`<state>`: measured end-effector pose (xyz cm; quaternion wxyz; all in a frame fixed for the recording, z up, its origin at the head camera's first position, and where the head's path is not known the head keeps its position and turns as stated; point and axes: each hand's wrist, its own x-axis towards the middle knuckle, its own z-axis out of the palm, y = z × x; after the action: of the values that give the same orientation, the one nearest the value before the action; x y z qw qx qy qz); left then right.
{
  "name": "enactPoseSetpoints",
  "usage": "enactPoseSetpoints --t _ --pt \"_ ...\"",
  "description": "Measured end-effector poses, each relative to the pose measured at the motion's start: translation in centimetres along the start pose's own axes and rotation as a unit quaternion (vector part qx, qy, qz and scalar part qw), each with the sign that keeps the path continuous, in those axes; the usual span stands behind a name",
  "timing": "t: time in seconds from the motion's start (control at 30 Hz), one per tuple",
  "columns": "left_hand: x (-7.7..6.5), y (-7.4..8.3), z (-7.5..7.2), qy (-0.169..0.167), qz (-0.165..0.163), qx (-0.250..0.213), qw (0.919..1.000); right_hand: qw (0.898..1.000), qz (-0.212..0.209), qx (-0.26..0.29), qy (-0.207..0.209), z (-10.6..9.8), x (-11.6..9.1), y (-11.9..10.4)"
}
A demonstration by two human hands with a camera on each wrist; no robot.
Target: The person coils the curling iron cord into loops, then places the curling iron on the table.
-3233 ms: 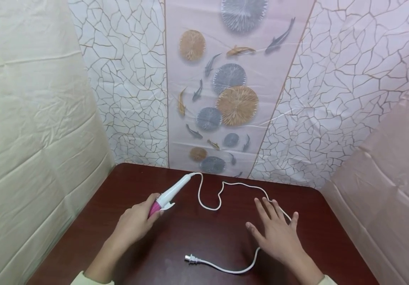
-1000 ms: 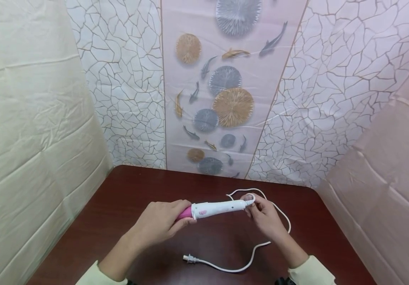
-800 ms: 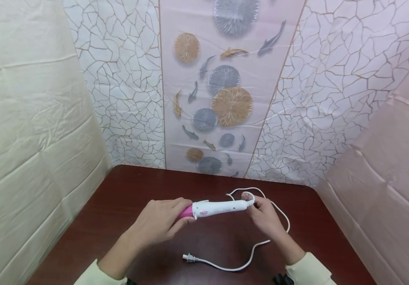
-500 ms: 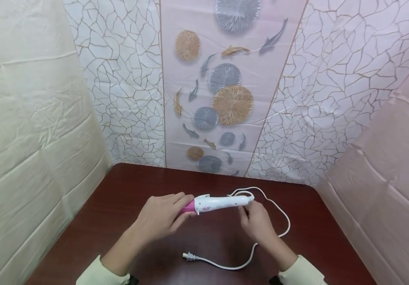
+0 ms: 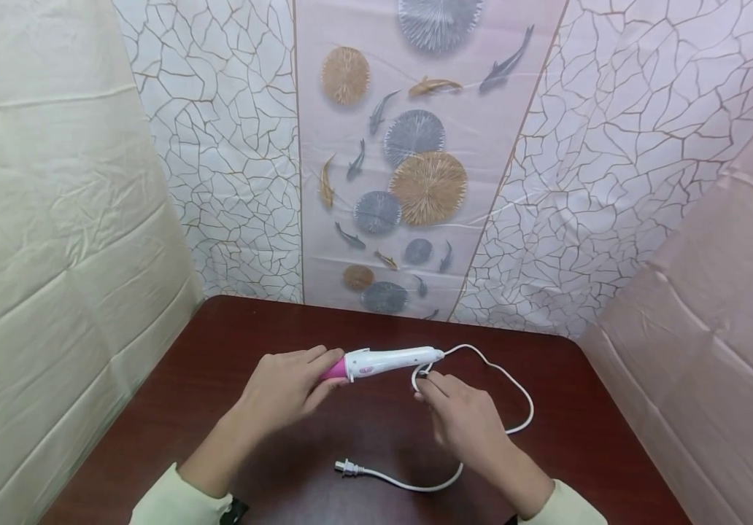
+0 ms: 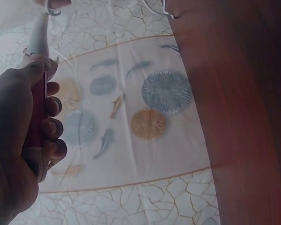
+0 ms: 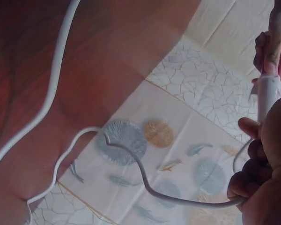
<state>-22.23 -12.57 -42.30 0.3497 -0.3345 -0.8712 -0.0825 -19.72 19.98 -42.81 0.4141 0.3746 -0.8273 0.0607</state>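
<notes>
I see the left hand gripping the pink end of a curling iron near twelve o'clock on the table, the right hand curled round its bendy white cord at three, the smooth shell looking light, rigid, best held mid-handle

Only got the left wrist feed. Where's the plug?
Observer: Head view: the plug lies on the table, nearer the person's body than the white handle.
Operator: Copy. What's happening on the right?
Observer: Right wrist view: the right hand has its fingers curled, with the cord running into them.
Operator: Where does the rest run?
Observer: Head view: it makes a wide bend to the right of that hand.
</notes>
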Motion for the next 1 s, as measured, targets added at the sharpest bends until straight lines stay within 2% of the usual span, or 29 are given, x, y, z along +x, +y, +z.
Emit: enactPoseSetpoints --t 0.2,0.47,0.8,1.0 --pt "-0.6 -0.7 0.3 -0.020 0.017 -0.004 0.9997 0.999 -0.032 -0.009 0.020 -1.2 0.6 0.5" --pt "-1.0 -1.0 0.5 -0.005 0.051 -0.014 0.9986 0.995 -0.075 -0.008 0.063 -2.1 1.9 1.6" --pt "-1.3 -1.2 0.2 -0.009 0.064 -0.003 0.9979 0.994 -0.080 0.026 0.071 -2.6 2.2 3.1" --pt "-1.4 -0.9 0.1 -0.010 0.072 -0.002 0.9973 0.992 -0.039 0.068 0.094 -2.6 2.5 3.7"
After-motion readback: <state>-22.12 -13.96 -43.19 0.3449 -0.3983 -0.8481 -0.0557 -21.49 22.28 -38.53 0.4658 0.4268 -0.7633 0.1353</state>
